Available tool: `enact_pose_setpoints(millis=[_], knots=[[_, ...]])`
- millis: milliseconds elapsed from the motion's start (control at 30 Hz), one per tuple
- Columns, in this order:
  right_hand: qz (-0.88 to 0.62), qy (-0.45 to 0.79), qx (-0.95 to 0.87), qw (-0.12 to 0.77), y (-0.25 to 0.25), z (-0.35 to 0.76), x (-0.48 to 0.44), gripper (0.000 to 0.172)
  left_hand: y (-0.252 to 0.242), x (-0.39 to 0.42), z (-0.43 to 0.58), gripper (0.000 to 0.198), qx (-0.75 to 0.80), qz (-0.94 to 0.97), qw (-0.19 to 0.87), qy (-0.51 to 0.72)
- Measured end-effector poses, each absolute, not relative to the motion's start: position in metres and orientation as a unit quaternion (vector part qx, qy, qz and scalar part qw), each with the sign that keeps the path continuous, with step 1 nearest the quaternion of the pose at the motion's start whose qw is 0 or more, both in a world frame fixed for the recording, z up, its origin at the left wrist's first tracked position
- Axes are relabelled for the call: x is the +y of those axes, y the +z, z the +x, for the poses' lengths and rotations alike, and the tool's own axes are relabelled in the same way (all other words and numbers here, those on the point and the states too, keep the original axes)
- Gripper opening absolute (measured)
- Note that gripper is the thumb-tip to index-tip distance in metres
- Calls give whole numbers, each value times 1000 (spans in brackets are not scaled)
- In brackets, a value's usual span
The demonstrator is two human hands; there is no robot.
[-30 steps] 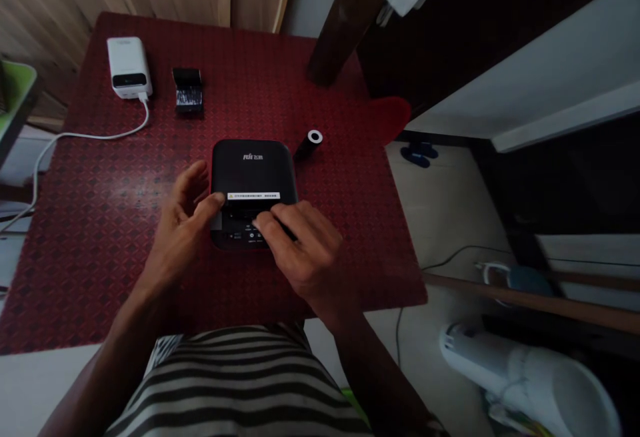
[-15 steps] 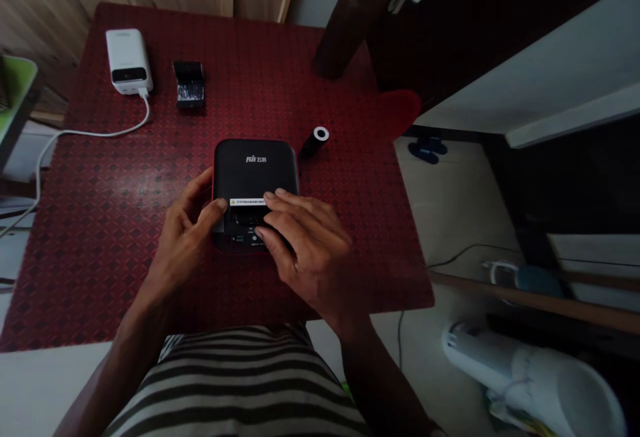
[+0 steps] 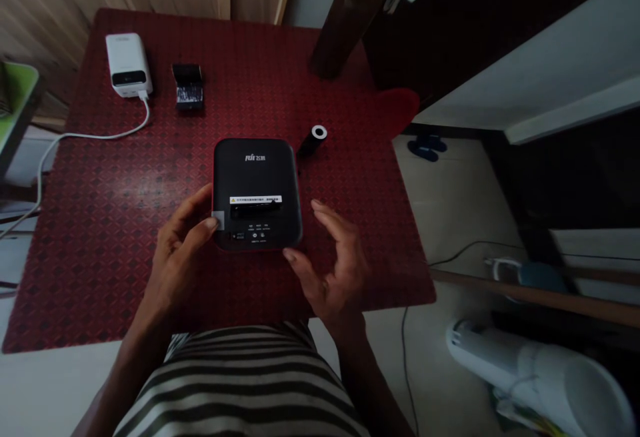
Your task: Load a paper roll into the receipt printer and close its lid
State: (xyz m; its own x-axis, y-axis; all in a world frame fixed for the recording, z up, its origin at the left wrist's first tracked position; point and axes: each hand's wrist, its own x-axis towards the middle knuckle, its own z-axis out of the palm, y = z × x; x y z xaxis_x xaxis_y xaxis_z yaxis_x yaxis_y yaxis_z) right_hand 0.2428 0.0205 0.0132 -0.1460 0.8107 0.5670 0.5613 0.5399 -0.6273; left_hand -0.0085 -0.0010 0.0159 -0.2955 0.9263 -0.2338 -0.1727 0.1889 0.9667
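A small black printer [image 3: 256, 177] with rounded corners and a red rim lies on the red patterned table. It bears a white logo, a warning strip above a dark slot and small buttons near its front edge. My left hand [image 3: 180, 243] holds its left side, the thumb on the front left corner by a clear tab [image 3: 219, 219] and the fingers along the edge. Just right of the printer, my right hand [image 3: 333, 267] is open with thumb and fingers apart, holding nothing. Behind it stands a small black roll [image 3: 311, 142] with a white-ringed end.
A white power bank [image 3: 127, 63] with a white cable [image 3: 100, 135] sits at the back left. Beside it lies a black, partly unrolled strip [image 3: 189, 87]. A dark wooden post [image 3: 345, 23] rises at the back of the table [image 3: 250, 77]. Slippers [image 3: 425, 148] are on the floor.
My right hand has come off the printer's slot area and moved right, its fingers opening. The slot and buttons are now uncovered. My left hand stays at the left side, slightly lower.
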Motion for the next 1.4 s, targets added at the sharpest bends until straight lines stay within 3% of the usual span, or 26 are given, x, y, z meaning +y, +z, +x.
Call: enact_pose_setpoints(millis=[100, 167, 400, 933, 1100, 1233, 1300, 1400], knots=[[-501, 225, -729, 409, -8, 242, 12, 92, 20, 0, -10, 53, 603, 340, 480, 539], [-515, 249, -727, 380, -21, 237, 9, 98, 25, 3, -10, 51, 620, 346, 464, 530], [-503, 219, -727, 413, -36, 223, 12, 67, 34, 9, -6, 51, 634, 364, 447, 515], [-505, 216, -728, 409, -38, 226, 16, 64, 39, 10, 0, 48, 640, 355, 447, 514], [-475, 233, -746, 405, -13, 244, 22, 68, 37, 4, 2, 44, 642, 378, 429, 511], [-461, 156, -760, 430, 31, 251, 48, 34, 21, 0, 3, 47, 629, 426, 380, 528], [-424, 117, -801, 407, 52, 240, 70, 27, 7, -1, 2, 55, 600, 483, 329, 546], [-367, 109, -880, 279, 71, 211, 103, 26, -9, -1, 0, 67, 557, 560, 270, 550]])
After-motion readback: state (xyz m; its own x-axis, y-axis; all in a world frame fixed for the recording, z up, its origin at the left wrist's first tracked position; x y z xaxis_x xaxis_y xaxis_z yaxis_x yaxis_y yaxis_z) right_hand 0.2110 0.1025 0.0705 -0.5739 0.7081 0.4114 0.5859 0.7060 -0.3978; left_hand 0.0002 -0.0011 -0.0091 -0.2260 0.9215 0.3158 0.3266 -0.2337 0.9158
